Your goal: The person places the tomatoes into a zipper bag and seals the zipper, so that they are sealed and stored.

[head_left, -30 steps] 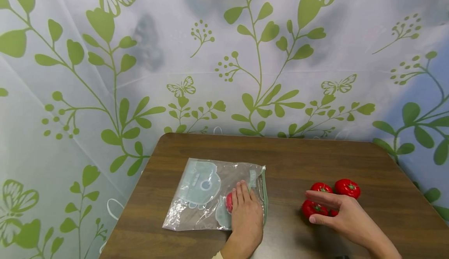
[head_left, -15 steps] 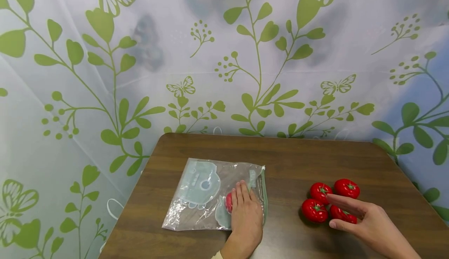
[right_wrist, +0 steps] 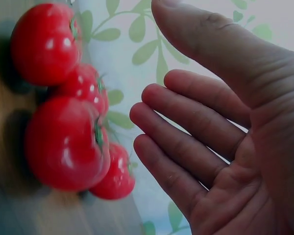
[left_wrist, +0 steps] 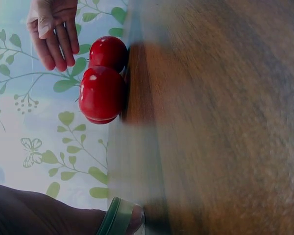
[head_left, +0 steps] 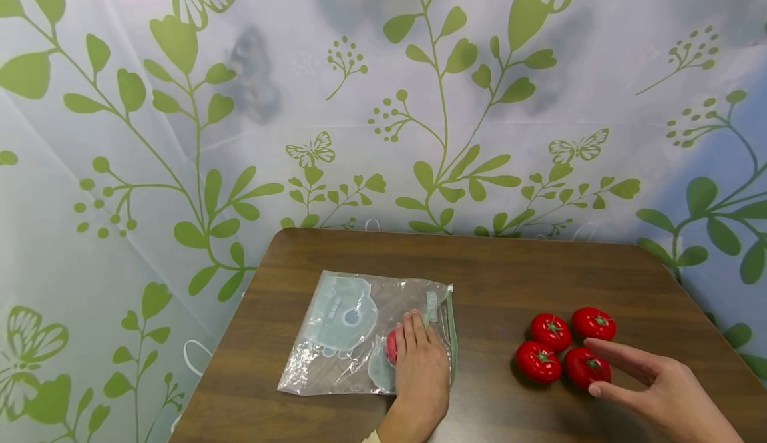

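My left hand [head_left: 421,370] lies flat with straight fingers on a clear plastic bag [head_left: 395,296] printed with pale blue shapes. A red round thing [head_left: 391,347] shows beside its fingers, partly covered by the hand. Several red tomatoes with green stems stand in a cluster at the right of the table, one of them the front right tomato [head_left: 587,368]. Just right of it my right hand [head_left: 665,386] is held with thumb and fingers apart, holding nothing. In the right wrist view the fingers of this hand [right_wrist: 225,127] are apart from the tomatoes [right_wrist: 66,144].
The brown wooden table [head_left: 479,270] has its back edge against a pale curtain [head_left: 335,110] with green leaves and butterflies. Between the bag and the tomatoes lies a stretch of bare wood. A white loop [head_left: 194,358] hangs left of the table.
The right hand has moved right, from over the tomatoes to beside the front right one, which is now uncovered. The left hand and bag have stayed in place.
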The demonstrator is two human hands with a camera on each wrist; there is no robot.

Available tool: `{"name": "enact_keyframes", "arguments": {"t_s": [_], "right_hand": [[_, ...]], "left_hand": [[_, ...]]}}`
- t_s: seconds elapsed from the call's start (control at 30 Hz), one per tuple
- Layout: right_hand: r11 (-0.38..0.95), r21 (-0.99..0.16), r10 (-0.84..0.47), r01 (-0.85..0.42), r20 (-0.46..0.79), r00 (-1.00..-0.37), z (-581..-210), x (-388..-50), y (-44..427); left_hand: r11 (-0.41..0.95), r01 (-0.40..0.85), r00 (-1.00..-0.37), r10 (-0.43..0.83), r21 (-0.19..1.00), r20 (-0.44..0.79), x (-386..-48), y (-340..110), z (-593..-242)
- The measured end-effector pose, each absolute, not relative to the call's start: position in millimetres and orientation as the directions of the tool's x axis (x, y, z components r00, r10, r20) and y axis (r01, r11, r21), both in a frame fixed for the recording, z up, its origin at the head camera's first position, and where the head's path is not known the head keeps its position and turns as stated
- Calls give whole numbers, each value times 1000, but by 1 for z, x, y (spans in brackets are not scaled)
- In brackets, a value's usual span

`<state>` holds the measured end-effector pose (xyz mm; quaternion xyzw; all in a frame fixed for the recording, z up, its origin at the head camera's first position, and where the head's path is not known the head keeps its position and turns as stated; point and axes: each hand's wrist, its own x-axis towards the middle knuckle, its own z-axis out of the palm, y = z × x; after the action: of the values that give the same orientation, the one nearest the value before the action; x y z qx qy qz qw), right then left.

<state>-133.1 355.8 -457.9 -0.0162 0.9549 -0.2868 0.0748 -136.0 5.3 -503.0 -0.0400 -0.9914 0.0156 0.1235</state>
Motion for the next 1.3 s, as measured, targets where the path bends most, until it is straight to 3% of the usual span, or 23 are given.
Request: {"name": "enact_keyframes", "arguments": {"t_s": [0.27, 0.67, 1.3], "right_hand": [[837, -546, -39, 34, -122, -992, -471, -128, 379], [820, -565, -36, 95, -216, -976, -484, -125, 409], [824, -556, -27, 109, -231, -973, -507, -143, 401]], "left_hand": [[996, 80, -965, 85, -31, 248, -136, 5, -502], [996, 81, -963, 87, -31, 255, -136, 5, -502], [997, 77, -965, 82, -31, 249, -137, 5, -503]]}}
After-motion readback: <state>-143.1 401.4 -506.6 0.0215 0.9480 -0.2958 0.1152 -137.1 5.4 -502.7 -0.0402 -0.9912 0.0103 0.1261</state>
